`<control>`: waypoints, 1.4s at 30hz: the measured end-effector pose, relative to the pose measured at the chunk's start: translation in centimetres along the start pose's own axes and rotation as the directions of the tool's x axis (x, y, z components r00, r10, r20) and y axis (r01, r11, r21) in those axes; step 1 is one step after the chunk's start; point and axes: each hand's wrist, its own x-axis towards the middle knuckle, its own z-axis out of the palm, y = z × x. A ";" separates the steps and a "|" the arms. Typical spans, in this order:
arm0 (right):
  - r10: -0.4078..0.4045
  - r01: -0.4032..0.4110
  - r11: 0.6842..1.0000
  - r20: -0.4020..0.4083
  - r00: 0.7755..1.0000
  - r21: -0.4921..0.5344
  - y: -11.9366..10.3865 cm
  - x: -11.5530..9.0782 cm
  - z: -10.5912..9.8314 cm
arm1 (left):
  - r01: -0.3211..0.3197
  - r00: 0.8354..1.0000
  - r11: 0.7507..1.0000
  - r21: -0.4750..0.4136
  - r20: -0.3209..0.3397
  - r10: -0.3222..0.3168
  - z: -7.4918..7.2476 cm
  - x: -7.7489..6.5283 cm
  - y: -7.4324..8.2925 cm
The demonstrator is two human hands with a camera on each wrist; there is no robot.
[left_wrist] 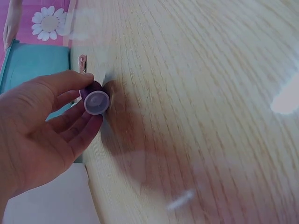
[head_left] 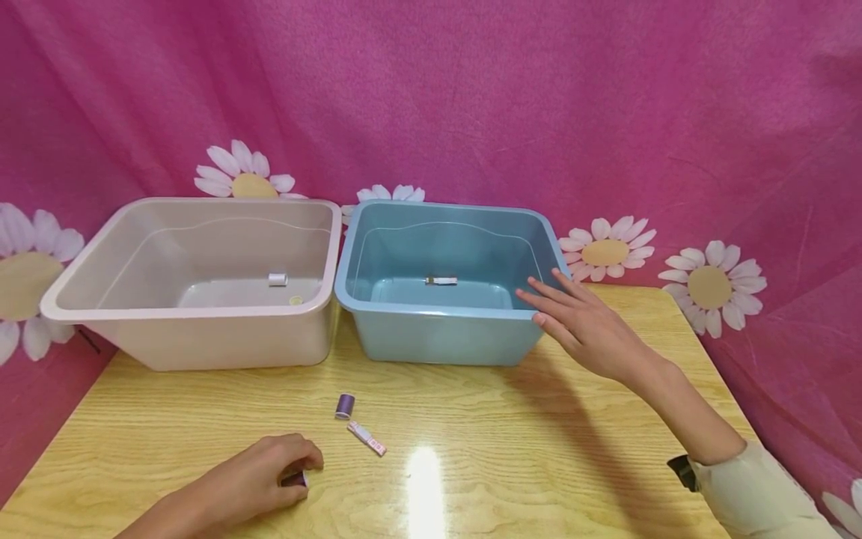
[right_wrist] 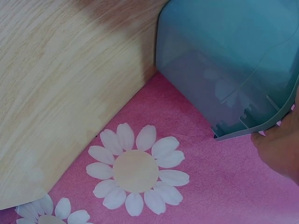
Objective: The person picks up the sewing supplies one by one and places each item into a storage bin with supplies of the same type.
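Observation:
My left hand [head_left: 252,477] is low over the front left of the table, thumb and fingers around a dark purple thread spool [left_wrist: 96,99]. Its pale round end shows in the left wrist view; in the head view the fingers mostly cover it. Just beyond lie another purple thread spool [head_left: 345,406] and a slim pink-and-white thread skein [head_left: 367,439]. At the right side of the blue bin [head_left: 444,337], my right hand [head_left: 586,326] extends its fingers over the rim and holds nothing. A small white-and-brown skein [head_left: 441,281] lies inside that bin.
Left of the blue bin stands a beige bin [head_left: 236,344], holding a white spool [head_left: 277,279] and a small yellowish round piece [head_left: 295,300]. Both bins are at the back of the wooden table [head_left: 498,449], against a pink flowered cloth [head_left: 471,97].

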 end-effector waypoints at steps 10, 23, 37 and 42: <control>-0.011 0.011 1.000 -0.010 1.000 0.003 0.0 -0.1 0.0 | -0.010 1.000 0.999 0.051 -0.015 0.011 0.0 0.0 0.1; -0.021 0.021 1.000 -0.024 1.000 0.005 0.1 -0.1 0.0 | 0.038 0.999 0.999 0.031 -0.025 -0.037 -0.8 -0.3 0.5; -0.019 0.019 1.000 -0.022 1.000 -0.005 0.1 -0.1 0.0 | -0.165 0.945 0.947 0.277 -0.230 0.232 -4.3 -0.2 1.7; -0.013 0.013 1.000 -0.014 1.000 -0.005 0.1 0.0 0.1 | -0.180 0.917 0.920 0.348 -0.280 0.285 -5.9 -0.4 2.1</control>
